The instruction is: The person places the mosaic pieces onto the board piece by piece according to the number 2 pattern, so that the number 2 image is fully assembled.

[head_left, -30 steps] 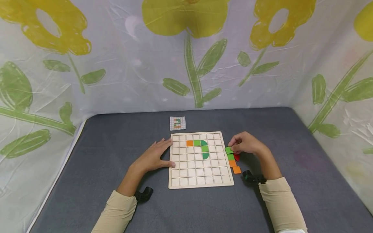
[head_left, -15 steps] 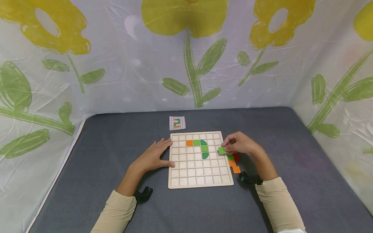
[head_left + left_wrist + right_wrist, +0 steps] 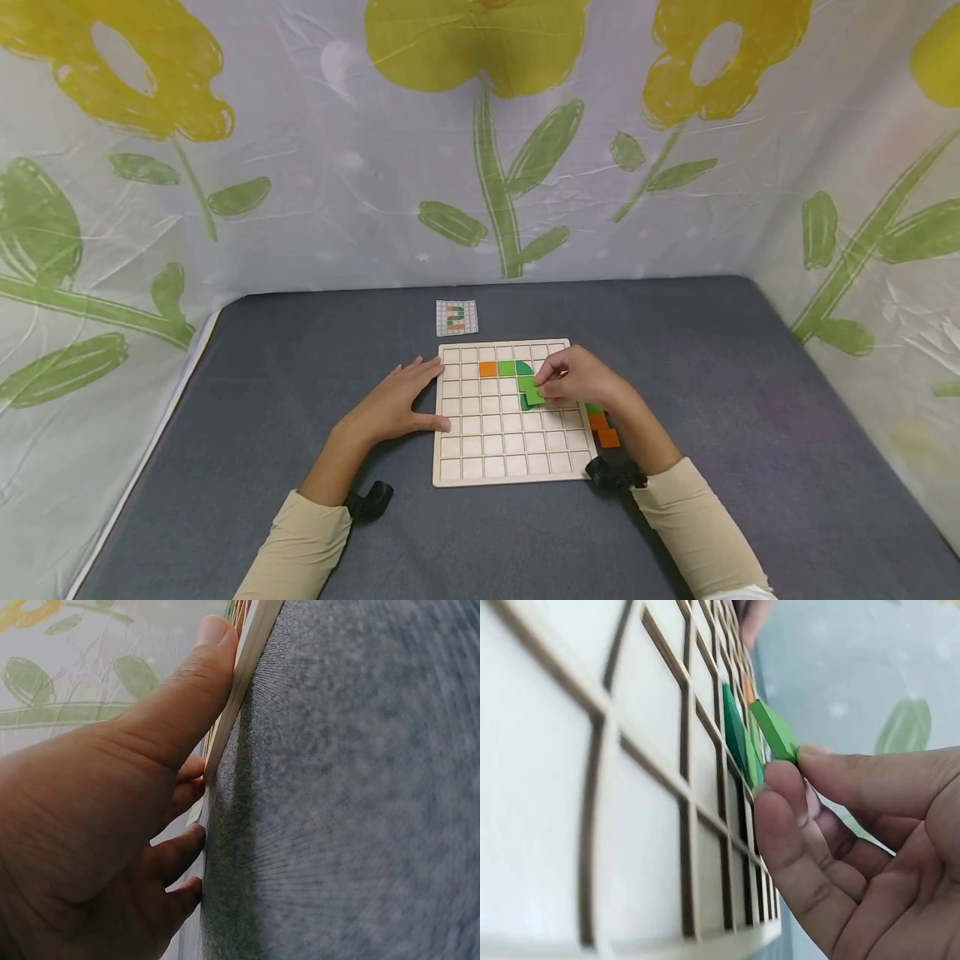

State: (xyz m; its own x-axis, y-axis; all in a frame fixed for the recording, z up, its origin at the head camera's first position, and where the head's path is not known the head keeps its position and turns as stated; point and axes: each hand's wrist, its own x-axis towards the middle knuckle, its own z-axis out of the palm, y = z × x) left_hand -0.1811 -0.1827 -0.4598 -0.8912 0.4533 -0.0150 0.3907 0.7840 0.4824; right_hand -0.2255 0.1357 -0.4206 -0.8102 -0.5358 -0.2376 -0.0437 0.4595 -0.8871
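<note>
A pale wooden grid board (image 3: 480,467) lies on the grey cloth. In its upper rows sit an orange square (image 3: 488,368), a green square (image 3: 507,367) and dark green curved pieces (image 3: 524,367). My right hand (image 3: 577,379) hovers over the board's right middle and pinches a light green square tile (image 3: 534,396) (image 3: 774,731) between thumb and fingertips, tilted just above the cells. My left hand (image 3: 393,404) lies flat on the cloth, its fingers (image 3: 195,690) pressed against the board's left edge (image 3: 251,645).
Loose green and orange tiles (image 3: 603,429) lie on the cloth by the board's right edge. A small pattern card (image 3: 457,317) sits behind the board. Flower-printed sheets wall in the grey table on three sides.
My right hand lifted the light green tile from the stack beside the board and carried it left over the grid. The left hand stayed put.
</note>
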